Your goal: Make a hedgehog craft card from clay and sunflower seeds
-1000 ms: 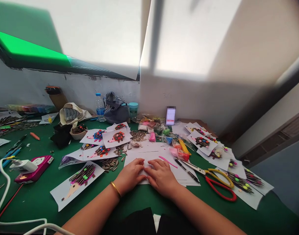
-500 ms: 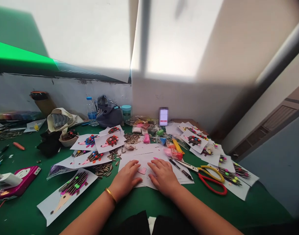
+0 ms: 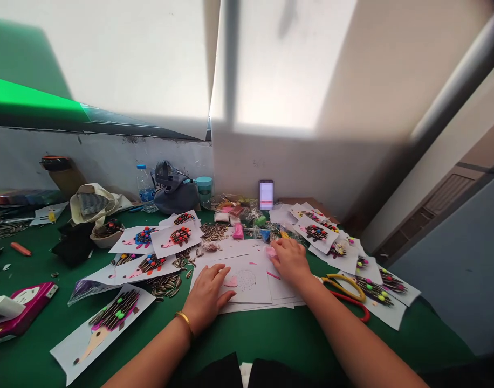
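My left hand (image 3: 210,291) lies flat with its fingers apart on a white paper, holding the sheet's left side. Printed on that paper is a dotted hedgehog outline (image 3: 246,279), with a flat pink clay piece (image 3: 231,281) at its head end, close to my left fingertips. My right hand (image 3: 290,263) reaches over the sheets' right side, thumb and fingers closed around a lump of pink clay (image 3: 270,251). A thin pink clay strip (image 3: 273,275) lies on the paper below it. Red-and-yellow scissors (image 3: 346,286) are partly hidden by my right forearm.
Finished hedgehog cards (image 3: 177,236) lie left, and more cards (image 3: 316,233) right. Sunflower seeds (image 3: 166,286) are scattered beside the left cards. Bagged coloured clay (image 3: 238,231), a phone (image 3: 266,195), a water bottle (image 3: 145,188) and a grey bag (image 3: 175,194) stand or lie towards the wall.
My right hand has moved away from the hedgehog outline, forward and right to the pink clay, uncovering the drawing. The left hand stays on the paper. The whole view has shifted slightly.
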Demonstrator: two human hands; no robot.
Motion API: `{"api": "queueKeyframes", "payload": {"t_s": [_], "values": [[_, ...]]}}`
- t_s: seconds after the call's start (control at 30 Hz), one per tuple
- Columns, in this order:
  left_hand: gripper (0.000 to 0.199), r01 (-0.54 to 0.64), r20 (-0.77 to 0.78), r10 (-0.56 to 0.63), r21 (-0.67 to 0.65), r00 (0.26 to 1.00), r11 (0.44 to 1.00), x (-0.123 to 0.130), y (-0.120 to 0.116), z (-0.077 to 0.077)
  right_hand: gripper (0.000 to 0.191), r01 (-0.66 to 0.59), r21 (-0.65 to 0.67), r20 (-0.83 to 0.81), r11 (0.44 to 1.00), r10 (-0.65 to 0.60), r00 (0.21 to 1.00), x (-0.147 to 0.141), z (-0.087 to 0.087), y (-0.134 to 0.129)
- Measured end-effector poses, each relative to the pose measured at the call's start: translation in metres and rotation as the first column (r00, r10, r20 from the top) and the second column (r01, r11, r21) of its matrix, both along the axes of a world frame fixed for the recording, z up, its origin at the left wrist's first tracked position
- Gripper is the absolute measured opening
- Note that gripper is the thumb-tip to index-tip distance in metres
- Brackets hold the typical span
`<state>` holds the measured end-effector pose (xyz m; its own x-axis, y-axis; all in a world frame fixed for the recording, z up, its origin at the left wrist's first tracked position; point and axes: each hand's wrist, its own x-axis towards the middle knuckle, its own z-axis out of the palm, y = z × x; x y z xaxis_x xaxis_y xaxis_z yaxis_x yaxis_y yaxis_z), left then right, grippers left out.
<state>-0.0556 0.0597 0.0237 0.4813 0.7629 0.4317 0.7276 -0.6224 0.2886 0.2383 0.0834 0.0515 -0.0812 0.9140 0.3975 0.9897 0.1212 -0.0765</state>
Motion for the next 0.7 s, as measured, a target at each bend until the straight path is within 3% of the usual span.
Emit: {"api": "queueKeyframes", "payload": {"t_s": [0.13, 0.27, 0.4, 0.5, 0.7], "values": [[0.041, 0.006, 0.012, -0.006, 0.028, 1.000, 1.000, -0.002, 0.000, 0.005, 0.016, -0.017, -0.004, 0.020, 1.000, 0.017, 1.000, -0.010, -0.001, 0.011], [0.036, -0.001, 0.041, -0.001, 0.034, 0.999, 0.999, 0.000, -0.002, 0.018, 0.017, -0.108, 0.100, -0.132, 0.989, 0.121, 0.984, -0.021, 0.002, 0.008], [0.038, 0.052, 0.092, -0.053, 0.014, 0.994, 0.999, 0.011, -0.005, 0.044, 0.031, -0.319, 0.171, -0.371, 0.932, 0.361, 0.855, -0.044, 0.002, -0.012], [0.037, 0.102, 0.077, -0.103, 0.015, 0.992, 0.995, 0.021, -0.004, 0.057, 0.032, -0.384, 0.169, -0.464, 0.908, 0.417, 0.781, -0.063, -0.004, -0.027], [0.028, -0.003, 0.072, -0.003, 0.086, 0.997, 0.996, 0.028, 0.000, 0.047, 0.036, -0.387, 0.215, -0.506, 0.897, 0.441, 0.741, -0.078, -0.016, -0.037]]}}
